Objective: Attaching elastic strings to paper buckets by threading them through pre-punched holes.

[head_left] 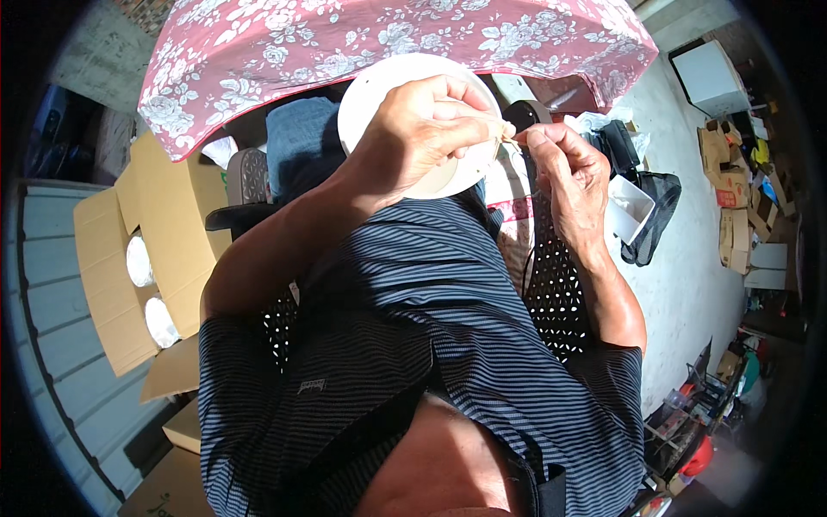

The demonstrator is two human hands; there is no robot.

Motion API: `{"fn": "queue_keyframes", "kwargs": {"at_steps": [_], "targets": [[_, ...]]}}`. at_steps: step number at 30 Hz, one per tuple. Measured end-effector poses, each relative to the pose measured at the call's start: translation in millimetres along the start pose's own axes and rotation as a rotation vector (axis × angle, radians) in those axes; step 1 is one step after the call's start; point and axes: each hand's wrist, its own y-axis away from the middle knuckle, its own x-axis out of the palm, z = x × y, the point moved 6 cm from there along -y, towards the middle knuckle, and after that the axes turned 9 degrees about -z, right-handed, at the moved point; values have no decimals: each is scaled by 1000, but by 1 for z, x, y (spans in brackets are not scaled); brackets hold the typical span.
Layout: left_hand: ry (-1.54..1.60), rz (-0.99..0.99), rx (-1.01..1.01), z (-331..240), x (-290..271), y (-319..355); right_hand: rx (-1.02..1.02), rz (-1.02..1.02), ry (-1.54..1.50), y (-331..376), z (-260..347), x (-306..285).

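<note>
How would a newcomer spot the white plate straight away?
Find the pink floral tablecloth across the top of the view. At its lower edge, above the striped shirt, the white plate shows partly hidden behind the left hand. It is broad and round, unlike the boxy white tub farther right.

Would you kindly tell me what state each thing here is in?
Left hand: fingers closed on small pale piece
Right hand: fingers pinched beside that piece
White dish: partly covered by left hand
Cardboard box: flaps open
White bin: open-topped
Floral tablecloth: draped, hanging down
</note>
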Motion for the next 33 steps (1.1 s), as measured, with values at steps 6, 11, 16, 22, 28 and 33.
{"fn": "queue_keyframes", "kwargs": {"at_steps": [6, 11, 16, 22, 28, 33], "targets": [[0, 23, 20, -2, 2, 0, 155, 38, -121, 0, -9, 0], [96, 54, -23, 6, 2, -2, 124, 167, -107, 0, -14, 9], [128, 67, -92, 7, 4, -1, 240, 102, -192, -4, -16, 8], [32, 68, -32, 5, 4, -1, 207, 179, -187, -5, -25, 9], [28, 36, -7, 2, 4, -1, 329, 186, -358, -3, -21, 12], [-50, 14, 57, 1, 3, -2, 239, 170, -231, -5, -36, 9]]}}
